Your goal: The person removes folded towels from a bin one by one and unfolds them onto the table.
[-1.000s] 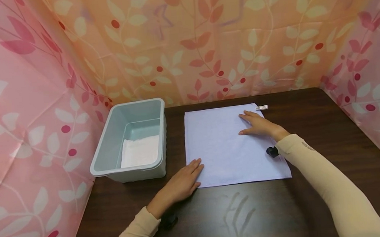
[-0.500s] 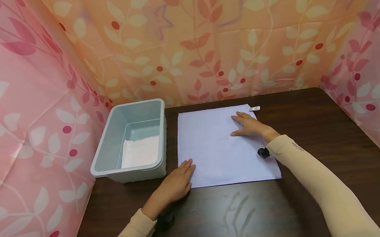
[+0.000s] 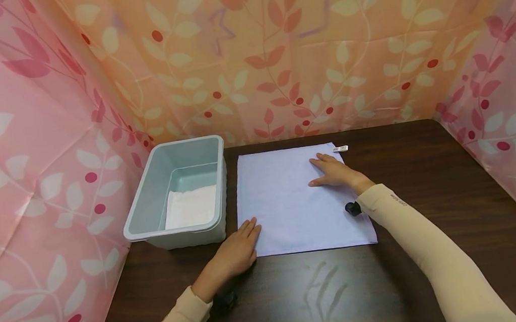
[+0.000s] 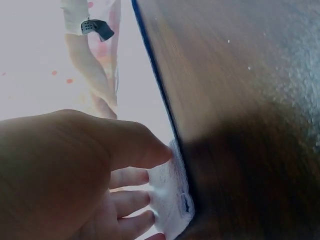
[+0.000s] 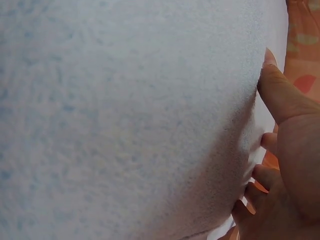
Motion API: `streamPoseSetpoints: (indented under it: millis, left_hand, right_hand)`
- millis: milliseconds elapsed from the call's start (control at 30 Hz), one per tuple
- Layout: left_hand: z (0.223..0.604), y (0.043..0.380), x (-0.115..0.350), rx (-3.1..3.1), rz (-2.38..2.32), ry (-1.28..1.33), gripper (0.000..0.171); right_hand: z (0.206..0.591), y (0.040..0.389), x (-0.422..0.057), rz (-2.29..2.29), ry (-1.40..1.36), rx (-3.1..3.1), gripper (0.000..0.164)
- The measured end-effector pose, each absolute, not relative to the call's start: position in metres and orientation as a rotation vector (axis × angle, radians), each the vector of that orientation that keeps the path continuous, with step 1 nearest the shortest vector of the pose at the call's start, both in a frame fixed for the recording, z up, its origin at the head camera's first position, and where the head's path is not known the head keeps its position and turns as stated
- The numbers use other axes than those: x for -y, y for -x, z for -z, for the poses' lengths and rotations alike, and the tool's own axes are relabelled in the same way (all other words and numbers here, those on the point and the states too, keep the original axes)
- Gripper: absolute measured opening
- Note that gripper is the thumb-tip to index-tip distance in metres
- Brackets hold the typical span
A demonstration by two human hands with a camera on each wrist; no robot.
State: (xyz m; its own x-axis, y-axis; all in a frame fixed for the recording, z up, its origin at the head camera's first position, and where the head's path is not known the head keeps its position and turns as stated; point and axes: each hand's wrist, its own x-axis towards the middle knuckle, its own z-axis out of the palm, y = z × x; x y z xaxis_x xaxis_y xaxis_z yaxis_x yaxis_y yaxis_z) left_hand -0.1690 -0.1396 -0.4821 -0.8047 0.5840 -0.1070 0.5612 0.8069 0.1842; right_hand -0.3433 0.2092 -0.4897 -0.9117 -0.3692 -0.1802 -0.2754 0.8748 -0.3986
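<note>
A pale lavender towel (image 3: 288,199) lies flat and spread on the dark table, with a small white label (image 3: 340,149) at its far right corner. My left hand (image 3: 235,251) rests on the towel's near left corner, fingers extended. In the left wrist view the thumb of the left hand (image 4: 75,165) touches the towel's hemmed edge (image 4: 181,185). Toward the far right, my right hand (image 3: 338,171) presses on the towel with spread fingers. The right wrist view shows the right hand's fingertips (image 5: 242,212) against the towel's surface (image 5: 125,110).
A light blue-grey plastic bin (image 3: 179,232) stands left of the towel, with a folded white cloth (image 3: 191,206) inside. Patterned curtains (image 3: 272,58) enclose the back and sides of the brown table (image 3: 422,168). Dull smears mark the table's near part.
The towel has slid left across the table, closer to the bin, with both hands moving along on it. The bin stays in place.
</note>
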Motion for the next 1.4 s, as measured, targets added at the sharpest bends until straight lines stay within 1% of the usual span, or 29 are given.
streamPoseSetpoints:
  millis: [433,600,767,933,1133,1400]
  left_hand:
    - [0.485,0.168,0.142,-2.848,-0.215,-0.91,0.055]
    - [0.483,0.165,0.141,-2.859,-0.216,-0.928,0.055]
    - [0.477,0.159,0.141,-2.873,-0.225,-1.021,0.058]
    - [0.46,0.153,0.14,-2.89,-0.257,-1.099,0.062]
    - [0.432,0.142,0.144,-2.931,-0.355,-1.097,0.061]
    - [0.398,0.135,0.167,-3.141,-0.529,-1.145,0.062]
  right_hand:
    - [0.494,0.35,-0.21,0.52,0.496,-2.781,0.094]
    - [0.494,0.349,-0.21,0.526,0.516,-2.808,0.092]
    - [0.493,0.348,-0.202,0.564,0.56,-2.863,0.086]
    - [0.482,0.345,-0.181,0.633,0.635,-2.888,0.081]
    - [0.461,0.339,-0.146,0.697,0.766,-2.847,0.077]
    - [0.426,0.337,-0.097,0.767,0.89,-2.762,0.075]
